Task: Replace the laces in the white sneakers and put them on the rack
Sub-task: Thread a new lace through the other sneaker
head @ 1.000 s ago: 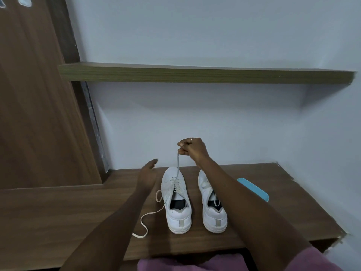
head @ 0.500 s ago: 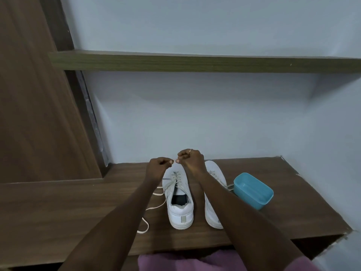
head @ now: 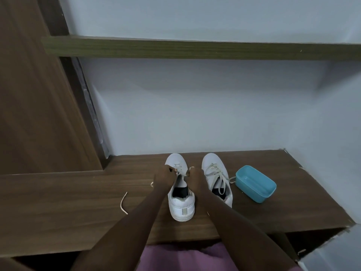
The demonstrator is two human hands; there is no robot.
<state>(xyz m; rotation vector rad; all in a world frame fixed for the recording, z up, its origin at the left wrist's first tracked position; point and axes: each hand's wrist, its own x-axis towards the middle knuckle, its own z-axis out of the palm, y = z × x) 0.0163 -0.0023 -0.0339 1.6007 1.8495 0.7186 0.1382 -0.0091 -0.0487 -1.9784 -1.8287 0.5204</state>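
Two white sneakers stand side by side on the wooden surface (head: pixel 78 192), toes toward the wall. The left sneaker (head: pixel 180 204) has a loose cream lace (head: pixel 123 204) whose free end trails to its left on the wood. My left hand (head: pixel 163 178) and my right hand (head: pixel 195 177) are both over that sneaker's eyelets, each pinching a strand of its lace. The right sneaker (head: pixel 214 173) is fully laced, partly hidden by my right forearm.
A light blue plastic tub (head: pixel 256 183) sits just right of the right sneaker. A long wooden shelf (head: pixel 195 48) runs along the wall above. A tall wooden panel (head: pixel 35 104) stands at the left. The surface's front edge drops off near my lap.
My hands dropped from above the toe down onto the left sneaker's eyelets, and the left hand took hold of the lace. The view tilted down a little.
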